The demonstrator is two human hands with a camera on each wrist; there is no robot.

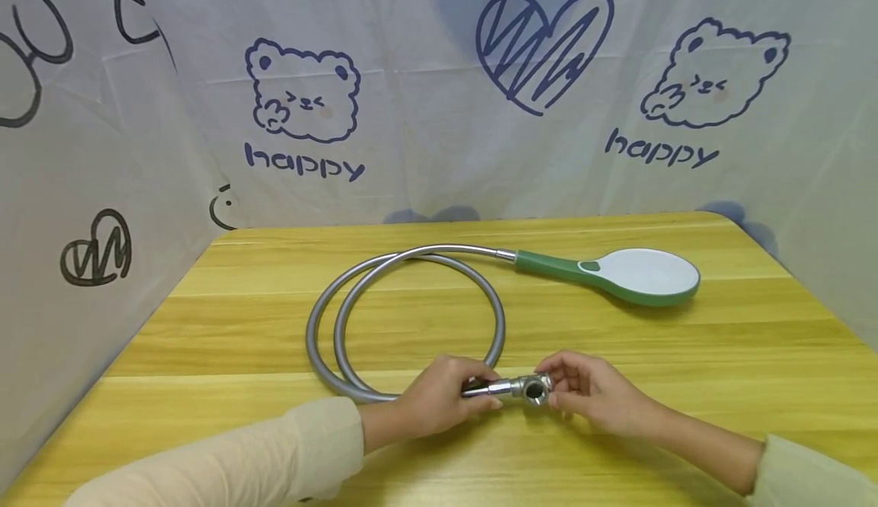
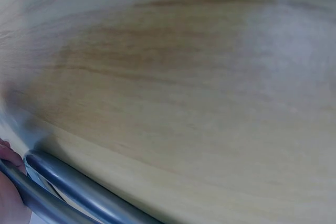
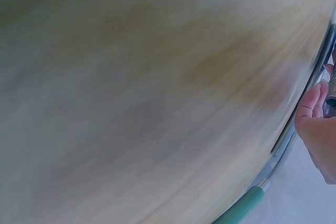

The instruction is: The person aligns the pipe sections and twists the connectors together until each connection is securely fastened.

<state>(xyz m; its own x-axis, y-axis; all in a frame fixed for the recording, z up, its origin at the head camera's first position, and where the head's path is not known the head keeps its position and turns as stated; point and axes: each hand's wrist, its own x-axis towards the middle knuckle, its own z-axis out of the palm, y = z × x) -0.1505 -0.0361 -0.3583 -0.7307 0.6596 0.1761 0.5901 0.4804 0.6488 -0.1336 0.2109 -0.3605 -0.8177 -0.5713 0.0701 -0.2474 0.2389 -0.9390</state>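
Near the front of the table, my left hand [image 1: 439, 399] grips the end of a grey shower hose [image 1: 312, 332], thumb and fingers around its chrome end. Against that end sits a chrome tee-shaped fitting [image 1: 535, 391], its round opening facing me. My right hand [image 1: 600, 396] pinches the fitting's far side between thumb and fingers. In the right wrist view the fitting [image 3: 331, 100] shows a threaded end beside the hand [image 3: 317, 129]. The left wrist view catches the hose [image 2: 84, 190] and only part of the hand [image 2: 10, 200]. Whether the fitting is screwed on, I cannot tell.
Behind the hands the hose lies in loops on the wooden table [image 1: 226, 324]. Its other end joins a green and white shower head [image 1: 648, 274] at the back right. A white cloth [image 1: 425, 110] with drawings hangs behind the table.
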